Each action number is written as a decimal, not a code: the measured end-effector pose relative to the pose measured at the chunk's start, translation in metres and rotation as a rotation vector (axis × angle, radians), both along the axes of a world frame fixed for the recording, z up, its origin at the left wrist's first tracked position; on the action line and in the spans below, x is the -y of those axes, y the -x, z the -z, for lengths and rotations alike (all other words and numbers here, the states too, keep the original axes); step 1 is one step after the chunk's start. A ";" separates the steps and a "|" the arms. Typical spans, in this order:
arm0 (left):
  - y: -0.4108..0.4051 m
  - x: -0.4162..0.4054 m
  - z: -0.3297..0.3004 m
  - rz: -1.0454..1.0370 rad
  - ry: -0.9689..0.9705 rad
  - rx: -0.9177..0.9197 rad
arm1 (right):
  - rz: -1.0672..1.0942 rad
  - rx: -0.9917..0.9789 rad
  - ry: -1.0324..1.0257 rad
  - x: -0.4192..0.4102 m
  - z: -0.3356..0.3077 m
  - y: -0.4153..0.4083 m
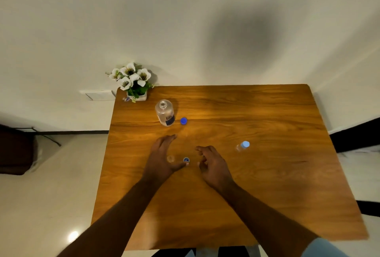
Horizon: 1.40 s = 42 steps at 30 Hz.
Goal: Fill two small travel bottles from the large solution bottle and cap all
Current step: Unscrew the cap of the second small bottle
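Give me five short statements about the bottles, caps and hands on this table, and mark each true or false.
1. The large solution bottle stands open, no cap on its neck. True.
2. Its dark blue cap lies on the table beside it. True.
3. The capped small bottle is held in the right hand. False: it stands alone, right of that hand.
4. The left hand has a grip on the large bottle. False: the hand is nearer, apart from it.
5. The flower pot sits at the table's far left corner. True.

Open small bottle blurred beside left hand
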State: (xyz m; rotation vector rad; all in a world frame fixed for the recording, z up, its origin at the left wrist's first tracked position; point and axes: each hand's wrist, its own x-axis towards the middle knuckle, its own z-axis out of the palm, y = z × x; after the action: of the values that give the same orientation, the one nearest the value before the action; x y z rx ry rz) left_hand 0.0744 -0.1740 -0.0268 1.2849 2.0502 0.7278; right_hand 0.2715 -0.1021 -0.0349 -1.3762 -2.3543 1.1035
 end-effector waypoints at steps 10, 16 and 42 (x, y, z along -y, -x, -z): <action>-0.131 -0.095 0.002 0.142 -0.024 0.225 | 0.393 -0.118 -0.170 -0.044 -0.028 -0.101; -0.171 -0.122 0.041 0.085 0.065 0.314 | 0.454 -0.072 -0.111 -0.059 -0.013 -0.141; -0.093 -0.232 -0.319 -0.045 -0.636 0.177 | 0.022 -0.255 -0.585 -0.221 -0.417 -0.066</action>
State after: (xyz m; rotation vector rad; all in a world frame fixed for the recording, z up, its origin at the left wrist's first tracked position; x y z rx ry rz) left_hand 0.1674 0.0576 0.2920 1.4340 1.7656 1.5401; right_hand 0.3375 0.1185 0.3818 -0.9803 -2.2094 0.4769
